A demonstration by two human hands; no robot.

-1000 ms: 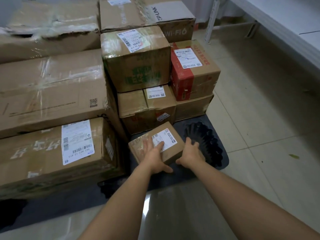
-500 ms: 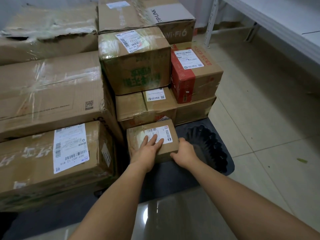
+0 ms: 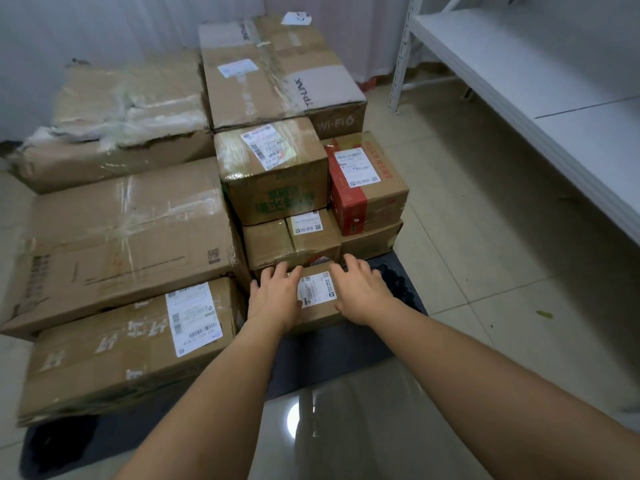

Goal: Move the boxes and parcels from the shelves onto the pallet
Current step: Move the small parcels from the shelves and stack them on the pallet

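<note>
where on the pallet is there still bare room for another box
Bare dark pallet shows to the right of the small box under both hands, left hand and right hand, up to the floor tiles, and a strip in front of it toward the camera. The left side and back are crowded with stacked boxes, the long labelled box filling the front left.

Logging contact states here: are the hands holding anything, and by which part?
Nothing is gripped. Both the left hand and right hand rest flat, fingers straight, on the top of the small box.
</note>
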